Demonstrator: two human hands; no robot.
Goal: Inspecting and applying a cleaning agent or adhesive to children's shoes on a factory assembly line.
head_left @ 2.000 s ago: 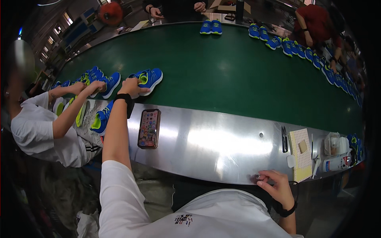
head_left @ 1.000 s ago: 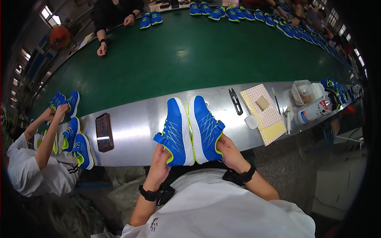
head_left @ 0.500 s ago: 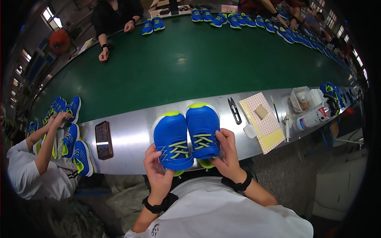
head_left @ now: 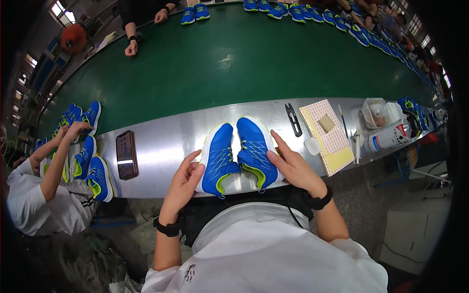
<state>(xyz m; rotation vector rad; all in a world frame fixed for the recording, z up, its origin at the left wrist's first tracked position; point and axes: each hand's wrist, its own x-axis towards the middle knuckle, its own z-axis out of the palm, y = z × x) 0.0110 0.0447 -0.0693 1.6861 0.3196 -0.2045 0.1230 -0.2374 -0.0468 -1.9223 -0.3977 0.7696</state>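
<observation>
A pair of blue sneakers with lime-green linings and white soles is tipped inward over the metal table edge, the tops facing each other and the outer sides up. My left hand (head_left: 184, 184) holds the left sneaker (head_left: 218, 157) along its outer sole, thumb near the heel. On the other side, my right hand (head_left: 297, 168) grips the right sneaker (head_left: 255, 149), with the thumb on its upper and the fingers along the sole, partly hidden. Both heels point toward me.
Left on the metal ledge (head_left: 166, 141) lies a phone (head_left: 127, 155). To the right are thread snips (head_left: 293, 120), a patterned pad (head_left: 337, 151), a syringe (head_left: 357, 147) and a white bottle (head_left: 388, 139). A co-worker's arms (head_left: 56, 158) handle sneakers at left; more sneakers line the green belt's (head_left: 195, 73) far side.
Both sneakers have been turned from laces facing me to lying tipped inward, outer sides up. My hands have shifted apart to their outer soles. The view has tilted down slightly.
</observation>
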